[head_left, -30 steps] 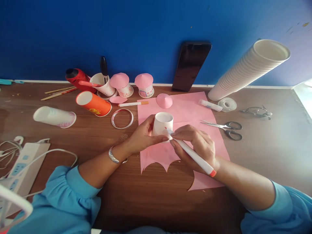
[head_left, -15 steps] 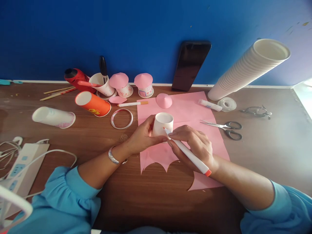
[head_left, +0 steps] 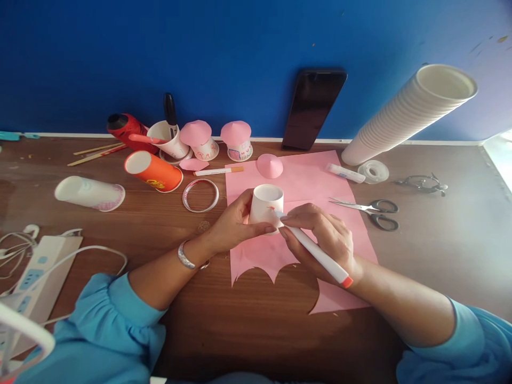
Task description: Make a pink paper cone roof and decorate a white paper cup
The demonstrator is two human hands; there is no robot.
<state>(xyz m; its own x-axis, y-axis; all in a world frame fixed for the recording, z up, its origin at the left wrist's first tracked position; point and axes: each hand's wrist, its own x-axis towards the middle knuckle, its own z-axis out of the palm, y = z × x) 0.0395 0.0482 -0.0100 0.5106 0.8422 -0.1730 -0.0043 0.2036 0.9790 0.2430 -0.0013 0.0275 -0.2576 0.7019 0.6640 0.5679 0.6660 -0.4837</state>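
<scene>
My left hand [head_left: 236,224] grips a small white paper cup [head_left: 263,210] by its side, thumb across the lower front. On the cup's wall shows a short orange mark. Between the fingers of my right hand [head_left: 324,234] is a white marker [head_left: 316,254] with an orange end, its tip at the cup near the mark. Beneath both hands lies pink paper [head_left: 308,176] with scalloped cuts along its near edge. A pink paper cone [head_left: 270,166] rests on it, just beyond the cup.
Two decorated cups with pink cone tops [head_left: 237,141] stand by the blue wall. Scissors [head_left: 372,208], a glue stick [head_left: 345,173] and a tape roll [head_left: 374,172] are to the right, below a tall cup stack [head_left: 404,117]. An orange cup [head_left: 154,172] and a power strip [head_left: 38,288] lie left.
The marker tip has shifted slightly right and down, and a short orange mark now shows on the cup. My left hand keeps its hold.
</scene>
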